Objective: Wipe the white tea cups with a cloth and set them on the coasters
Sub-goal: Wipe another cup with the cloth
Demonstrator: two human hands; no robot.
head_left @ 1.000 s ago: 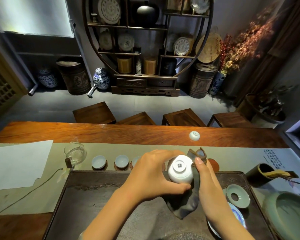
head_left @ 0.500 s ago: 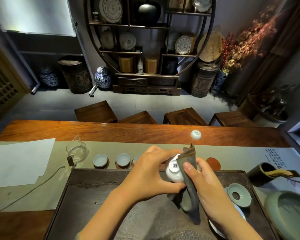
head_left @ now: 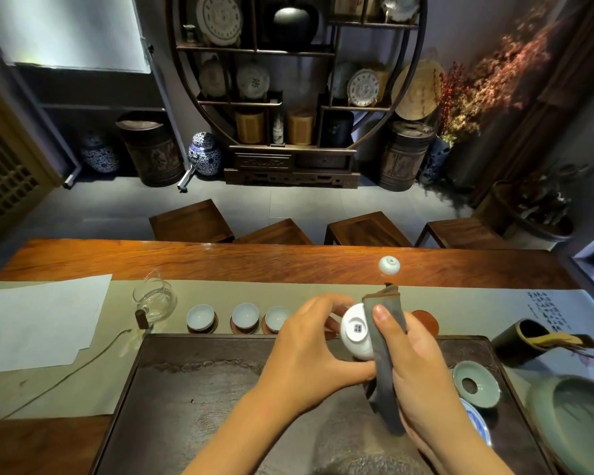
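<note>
Gripping upturned cup (head_left: 355, 332), illegible base stamp: left hand (head_left: 309, 351); right hand (head_left: 415, 365) pinching cloth (head_left: 384, 354)

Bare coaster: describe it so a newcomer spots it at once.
Start at the dark tea tray on the long table; a row of coasters runs along its far edge on the runner. Three at the left carry white cups. The bare coaster is the reddish-brown disc at the row's right end, just right of the hands, the only one with nothing on it.

Glass pitcher (head_left: 155, 301) and white paper (head_left: 38, 320) lay left; celadon lid (head_left: 389, 265) sat far; four stools (head_left: 191, 222) stood beyond table (head_left: 220, 262).
</note>
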